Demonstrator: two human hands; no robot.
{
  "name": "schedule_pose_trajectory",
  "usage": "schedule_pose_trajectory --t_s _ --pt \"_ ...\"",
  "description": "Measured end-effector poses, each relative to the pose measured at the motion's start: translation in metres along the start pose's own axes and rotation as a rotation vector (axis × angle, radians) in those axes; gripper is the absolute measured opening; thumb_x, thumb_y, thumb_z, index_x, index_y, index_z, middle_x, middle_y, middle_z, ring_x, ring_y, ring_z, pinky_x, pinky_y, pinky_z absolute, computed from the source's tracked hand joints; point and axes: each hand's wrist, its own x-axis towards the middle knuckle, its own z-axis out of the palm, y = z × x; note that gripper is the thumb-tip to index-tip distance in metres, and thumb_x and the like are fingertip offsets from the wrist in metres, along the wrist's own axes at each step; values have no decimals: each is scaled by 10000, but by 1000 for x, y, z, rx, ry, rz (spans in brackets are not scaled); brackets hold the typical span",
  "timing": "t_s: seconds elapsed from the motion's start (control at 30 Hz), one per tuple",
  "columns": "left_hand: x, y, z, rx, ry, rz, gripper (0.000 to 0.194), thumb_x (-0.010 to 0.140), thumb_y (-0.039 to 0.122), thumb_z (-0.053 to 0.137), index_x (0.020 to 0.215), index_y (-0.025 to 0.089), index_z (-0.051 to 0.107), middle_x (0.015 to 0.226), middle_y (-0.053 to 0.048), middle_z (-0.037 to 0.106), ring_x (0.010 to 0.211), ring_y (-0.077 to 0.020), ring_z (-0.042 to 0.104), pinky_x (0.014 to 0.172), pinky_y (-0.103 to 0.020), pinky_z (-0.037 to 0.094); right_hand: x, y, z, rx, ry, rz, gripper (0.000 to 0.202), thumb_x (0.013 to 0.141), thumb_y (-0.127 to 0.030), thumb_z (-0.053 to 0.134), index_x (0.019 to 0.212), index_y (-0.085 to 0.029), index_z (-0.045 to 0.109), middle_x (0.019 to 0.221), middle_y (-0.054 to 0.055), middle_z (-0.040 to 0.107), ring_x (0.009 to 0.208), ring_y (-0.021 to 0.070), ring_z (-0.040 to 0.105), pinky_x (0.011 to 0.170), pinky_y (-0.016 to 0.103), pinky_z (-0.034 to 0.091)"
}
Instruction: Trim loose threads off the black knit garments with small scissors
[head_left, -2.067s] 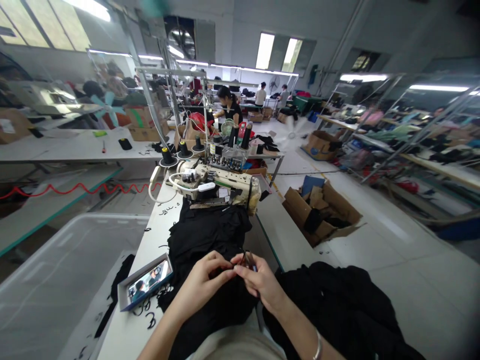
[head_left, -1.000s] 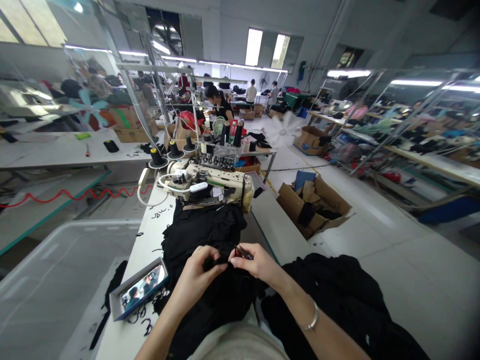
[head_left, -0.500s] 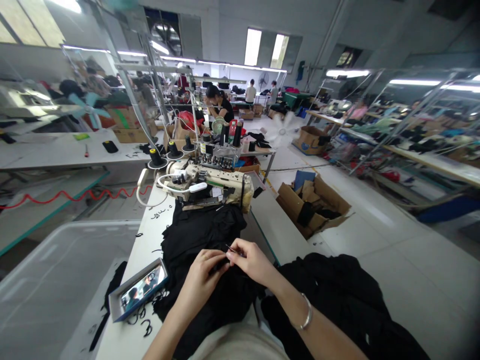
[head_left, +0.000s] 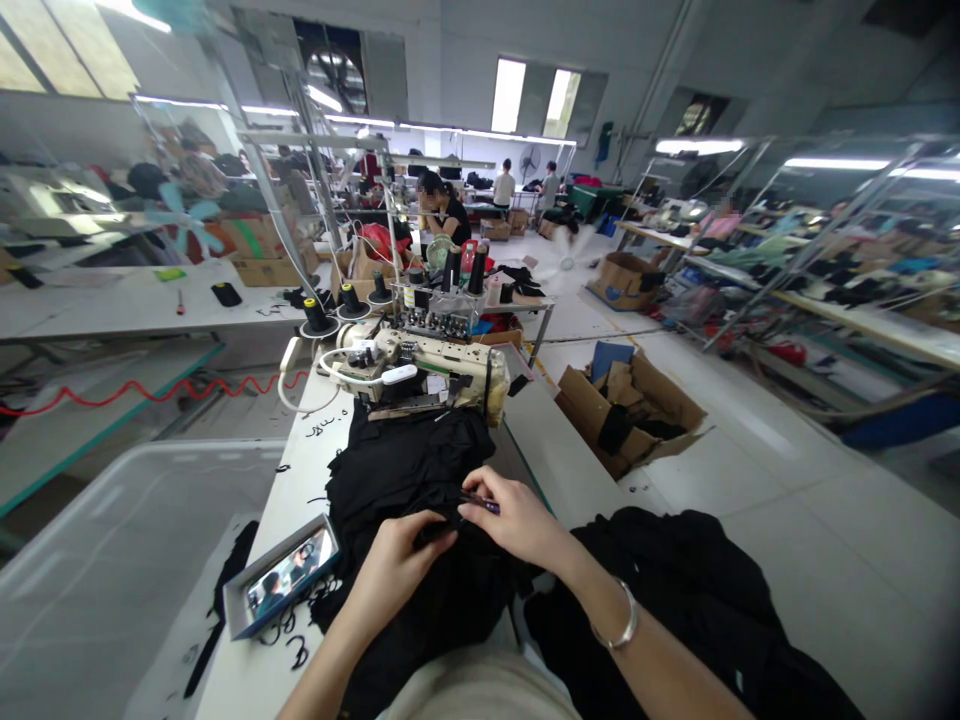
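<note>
From the head view I see black fabric point(head_left: 411, 478) at lower centre, likely light and limp, best pinched by an edge, with the left hand point(head_left: 401, 560) nearly closed on a fold, the right hand point(head_left: 514, 515) curled round a small slim tool point(head_left: 484, 502), and no legible brand or writing.

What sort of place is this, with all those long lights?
It looks like a sewing workshop, probably for clothes. There's a sewing machine, cones of thread behind it, and lots of black cloth in front.
</note>
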Motion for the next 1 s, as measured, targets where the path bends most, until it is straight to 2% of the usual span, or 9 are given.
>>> schedule_pose_trajectory --t_s 0.07,0.13,0.3,0.4,0.73,0.93,1.0 --pt "1 -4 0 -26 36 -34 258 769 400 596 789 160 686 709 -15 690 670 -184 597 582 -226 402 -4 4 -2 36 42 9 336 847 -385 537 1122 -197 501 887 34 617 820 170 577 735 274 414" --pt "2 -8 -2 -92 69 -69 262 755 409 608 766 159 684 713 -17 687 691 -186 593 603 -226 409 -10 10 0 100 63 33 296 887 -385 468 1108 -193 507 951 53 613 880 176 570 783 290 413" --pt "3 -14 -6 -320 86 -134 241 727 384 637 791 160 698 780 -30 709 762 -198 608 671 -228 443 -25 17 23 361 -39 85 242 914 -345 421 975 -165 571 751 18 610 706 136 568 646 235 422" --pt "2 -14 -5 -381 65 -119 219 719 352 648 811 161 704 792 -30 713 770 -194 608 686 -226 451 -26 13 37 437 3 80 243 902 -350 449 940 -151 583 716 18 609 693 136 569 634 230 416" --pt "1 -11 -3 -433 52 -77 161 722 278 634 810 167 712 772 -20 708 758 -183 609 686 -218 456 -15 1 46 425 74 16 211 883 -333 487 871 -147 587 700 12 600 651 124 559 587 209 403" --pt "-1 -8 -6 -410 35 -74 168 732 303 638 781 153 696 759 -25 687 736 -181 590 659 -219 447 -15 -2 44 361 118 -9 266 892 -328 471 728 -146 574 614 -11 560 569 97 506 538 197 364" --pt "-1 -8 -7 -400 7 -50 176 748 308 623 772 150 696 758 -27 682 737 -179 582 660 -220 440 -16 -3 41 342 101 -19 248 890 -333 472 780 -147 594 637 -4 575 571 102 510 527 200 365"
